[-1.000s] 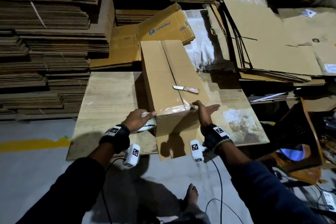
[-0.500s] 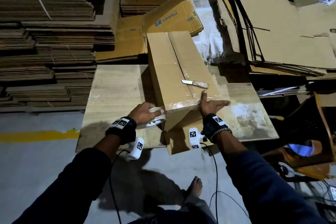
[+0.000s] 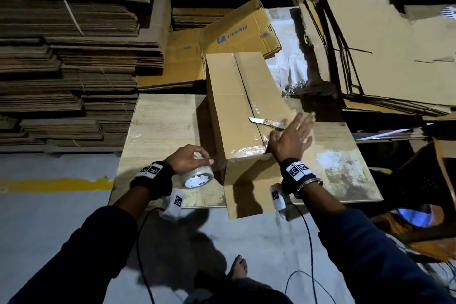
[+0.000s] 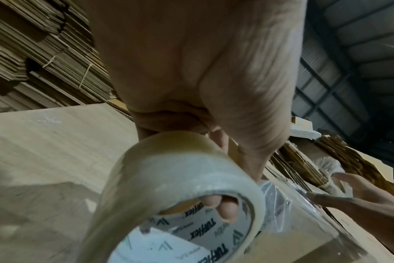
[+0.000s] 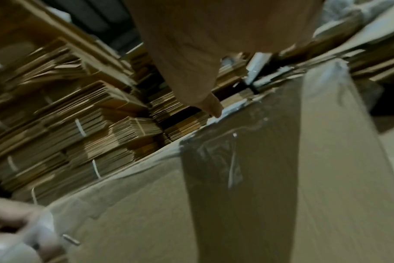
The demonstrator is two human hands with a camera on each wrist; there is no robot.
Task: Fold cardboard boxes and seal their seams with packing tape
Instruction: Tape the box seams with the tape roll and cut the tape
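A long folded cardboard box (image 3: 237,96) lies on the wooden board table (image 3: 162,126), its near end hanging over the front edge. Clear tape shines along its top seam and across its near edge (image 3: 249,150). My left hand (image 3: 187,159) grips a roll of clear packing tape (image 3: 198,176) (image 4: 169,192) just left of the box's near corner, fingers through the core. My right hand (image 3: 292,134), blurred, hovers with straight fingers over the box's right near corner, holding nothing. A small knife (image 3: 267,123) lies on the box top just beyond that hand.
Stacks of flat cardboard (image 3: 69,57) stand left and behind. Printed flattened boxes (image 3: 237,32) lie behind the table, and more loose sheets (image 3: 385,57) lean at the right. An orange chair (image 3: 429,205) stands at the right. My bare foot (image 3: 239,268) and cables are on the grey floor.
My right hand has lifted off the box's near corner and moved forward toward the knife. My left hand has drawn the tape roll slightly down and left from the box.
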